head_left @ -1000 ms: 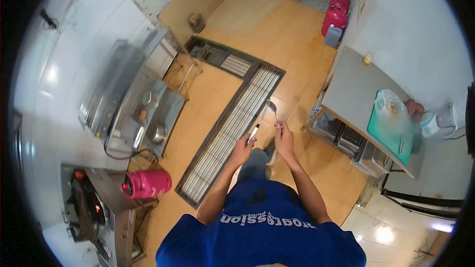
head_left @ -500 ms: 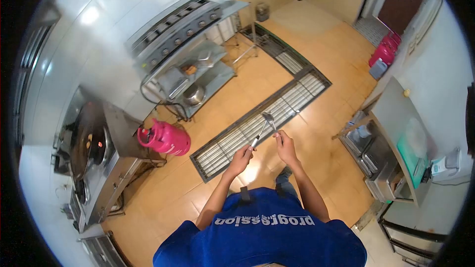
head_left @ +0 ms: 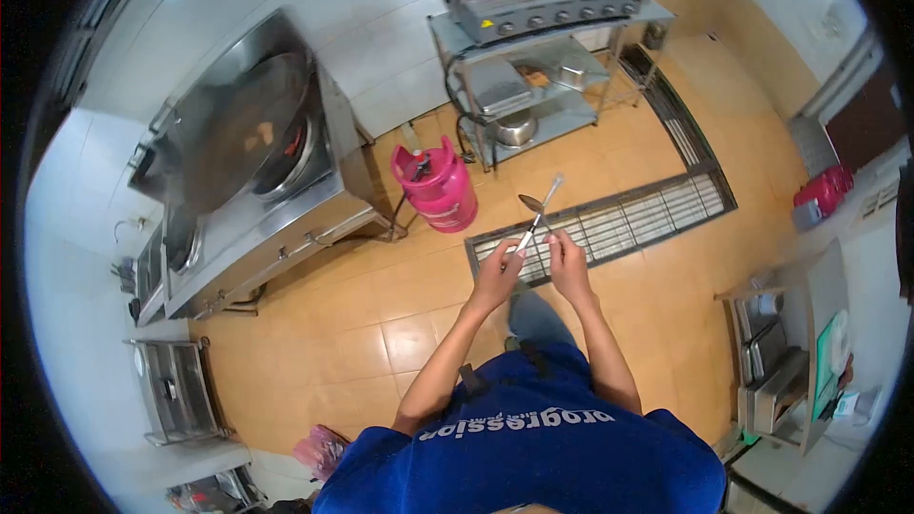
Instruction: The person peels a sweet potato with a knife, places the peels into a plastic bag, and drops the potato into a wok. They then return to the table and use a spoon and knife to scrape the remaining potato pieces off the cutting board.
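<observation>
While we look down over the blue shirt (head_left: 533, 462), we see both hands near each other but apart, each clamped on something. The left hand (head_left: 497, 278) wraps around the white handle of a slim utensil (head_left: 526, 241), whose tip is too blurred for us to name. The right hand (head_left: 570, 271) grips the handle of a spoon (head_left: 530, 202) between thumb and fingers. Both utensils cross in front of the body, and we cannot tell whether they touch. Around them we find the floor grate (head_left: 651, 219), a pink gas cylinder (head_left: 447, 198) and, to the left, a wok (head_left: 228, 164) on the metal stove (head_left: 286, 240).
</observation>
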Motion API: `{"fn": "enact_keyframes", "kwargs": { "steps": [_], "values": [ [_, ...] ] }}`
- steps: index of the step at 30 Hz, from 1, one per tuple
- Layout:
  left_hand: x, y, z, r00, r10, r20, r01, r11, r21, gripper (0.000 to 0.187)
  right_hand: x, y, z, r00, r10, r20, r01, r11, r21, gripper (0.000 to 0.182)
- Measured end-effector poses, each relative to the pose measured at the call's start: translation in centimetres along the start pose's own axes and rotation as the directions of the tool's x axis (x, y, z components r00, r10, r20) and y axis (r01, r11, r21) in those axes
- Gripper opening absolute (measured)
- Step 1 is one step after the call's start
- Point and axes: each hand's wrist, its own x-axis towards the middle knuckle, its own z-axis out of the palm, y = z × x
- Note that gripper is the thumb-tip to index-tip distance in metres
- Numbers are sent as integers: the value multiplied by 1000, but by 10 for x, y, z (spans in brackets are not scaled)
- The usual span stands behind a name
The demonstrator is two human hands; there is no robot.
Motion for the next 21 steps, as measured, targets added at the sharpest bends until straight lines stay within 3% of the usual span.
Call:
{"fn": "enact_keyframes", "kwargs": {
  "steps": [2,4,5,6,8,10,11,12,14,16,18,21],
  "values": [
    [1,-13,-39,1000,2,-11,-1,999,36,28,20,-5,35,999,-35,23,35,999,-8,23],
    [2,-5,-82,996,-90,-9,91,991,96,32,42,-14,75,979,-159,-129,166,985,46,26],
    [5,-14,-103,998,-53,-22,56,990,131,34,53,-20,97,980,-177,-96,182,982,55,26],
    [12,-35,-117,996,-29,-90,34,998,56,32,64,-26,119,982,-161,-99,169,982,80,28],
    [21,-57,-167,995,77,-59,-69,990,125,30,76,-39,164,986,-147,-73,154,982,113,30],
    [24,-53,-226,998,30,-64,-20,988,151,29,88,-62,214,997,-51,51,43,988,152,34],
    [21,-51,-252,999,-17,-41,23,986,164,29,89,-73,243,987,-153,54,145,979,142,32],
    [17,-56,-280,997,-35,-65,45,986,160,29,86,-86,269,985,-154,83,140,979,148,32],
    [8,-70,-340,994,-46,-95,72,955,287,33,81,-115,313,915,-232,330,222,973,70,28],
    [-12,-76,-392,991,-12,-132,46,966,254,35,74,-131,360,877,-282,389,272,959,82,25],
    [-44,-74,-442,984,-175,-21,175,956,235,38,63,-147,400,790,-352,502,347,932,106,27],
    [-98,-107,-505,986,-162,-50,168,972,164,39,50,-171,458,694,-271,667,309,949,64,28]
  ]
}}
